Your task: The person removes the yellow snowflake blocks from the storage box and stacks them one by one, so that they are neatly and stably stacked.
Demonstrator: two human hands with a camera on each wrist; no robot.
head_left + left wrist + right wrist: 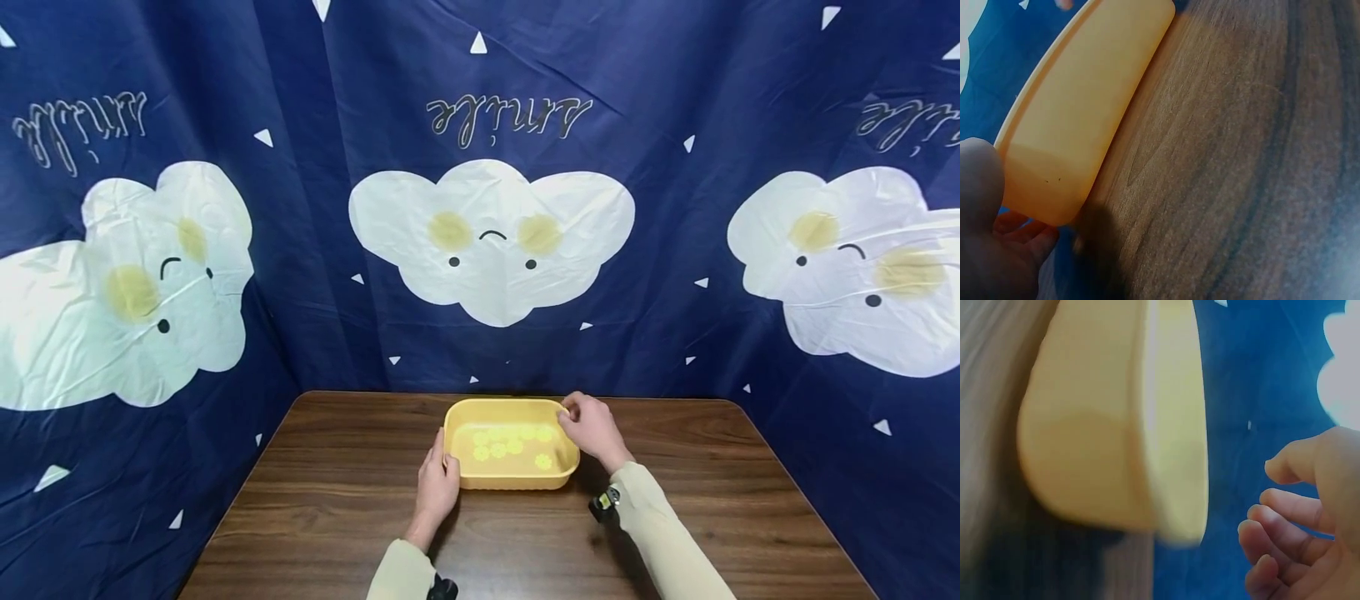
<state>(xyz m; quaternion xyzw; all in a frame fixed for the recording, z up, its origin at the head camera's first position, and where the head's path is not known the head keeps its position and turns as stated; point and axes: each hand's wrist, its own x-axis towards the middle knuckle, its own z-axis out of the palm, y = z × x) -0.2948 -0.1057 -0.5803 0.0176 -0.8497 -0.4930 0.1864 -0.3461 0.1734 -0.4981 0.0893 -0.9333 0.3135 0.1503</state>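
Observation:
A shallow yellow plastic tub (517,482) stands on the wooden table, with several pale yellow flower-shaped patterns (498,450) on its bottom. My left hand (438,485) grips the tub's left end. In the left wrist view, the thumb lies along the tub's (1072,112) rim and the fingers reach round the lower corner. Above the tub's right end is my right hand (594,429). The right wrist view shows that hand (1304,531) apart from the tub (1091,425), fingers loosely bent and nothing between them.
The brown wooden table (322,500) ends at a dark blue curtain (315,333) behind it and at both sides. White clouds and upside-down lettering are printed on the curtain. A dark strap device (604,502) sits on the right wrist.

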